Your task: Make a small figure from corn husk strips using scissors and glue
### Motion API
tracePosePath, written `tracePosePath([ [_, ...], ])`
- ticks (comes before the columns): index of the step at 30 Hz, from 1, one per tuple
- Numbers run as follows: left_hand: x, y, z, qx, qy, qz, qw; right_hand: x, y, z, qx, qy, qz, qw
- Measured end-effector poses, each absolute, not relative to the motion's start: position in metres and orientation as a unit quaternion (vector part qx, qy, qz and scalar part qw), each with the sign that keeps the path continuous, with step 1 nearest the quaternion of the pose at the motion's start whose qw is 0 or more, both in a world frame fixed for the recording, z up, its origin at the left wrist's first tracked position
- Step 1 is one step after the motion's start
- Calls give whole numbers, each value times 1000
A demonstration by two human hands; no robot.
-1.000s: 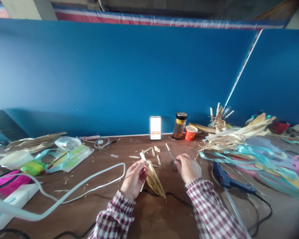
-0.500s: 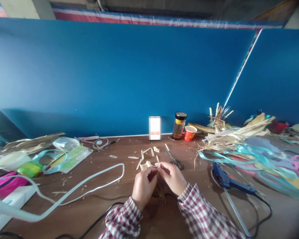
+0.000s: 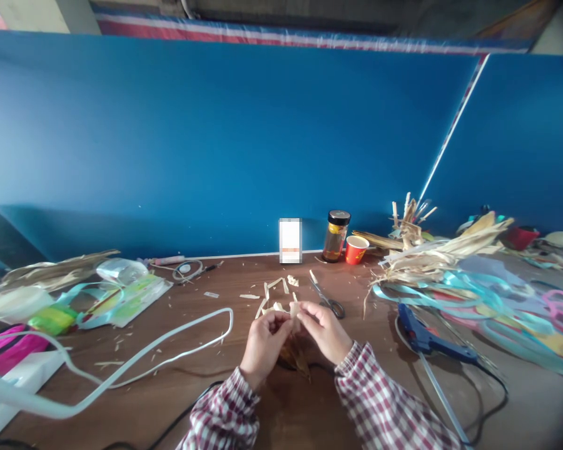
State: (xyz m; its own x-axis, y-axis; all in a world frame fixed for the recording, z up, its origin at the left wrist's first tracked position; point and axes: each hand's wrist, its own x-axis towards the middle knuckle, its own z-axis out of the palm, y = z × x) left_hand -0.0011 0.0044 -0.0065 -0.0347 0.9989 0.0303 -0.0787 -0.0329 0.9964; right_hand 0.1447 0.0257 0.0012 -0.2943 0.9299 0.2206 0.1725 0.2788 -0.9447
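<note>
Showing between the fingers (image 3: pixel 313 308), pale husk piece (image 3: pixel 294 310), brown husk (image 3: pixel 302 362) below

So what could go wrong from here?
The pale husk pinched between the left hand and right hand looks thin, so it might split if pulled hard.

The scissors lie just beyond the right hand, where a careless reach could knock them.

The glue gun lies to the right of the right sleeve; an outward elbow swing might bump it.
</note>
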Motion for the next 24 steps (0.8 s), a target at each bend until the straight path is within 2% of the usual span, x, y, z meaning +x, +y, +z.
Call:
tracePosePath([
  [5,0,4,-5,416,474,547,551,143,24,-1,-412,-686,437,411],
  [12,-2,7,-11,456,490,530,520,141,24,-2,-447,-638,468,417],
  [20,-4,6,-6,432,494,534,534,147,25,2,-458,-706,360,404],
  [24,-10,9,-2,360,498,574,541,160,34,3,-503,-677,331,423],
])
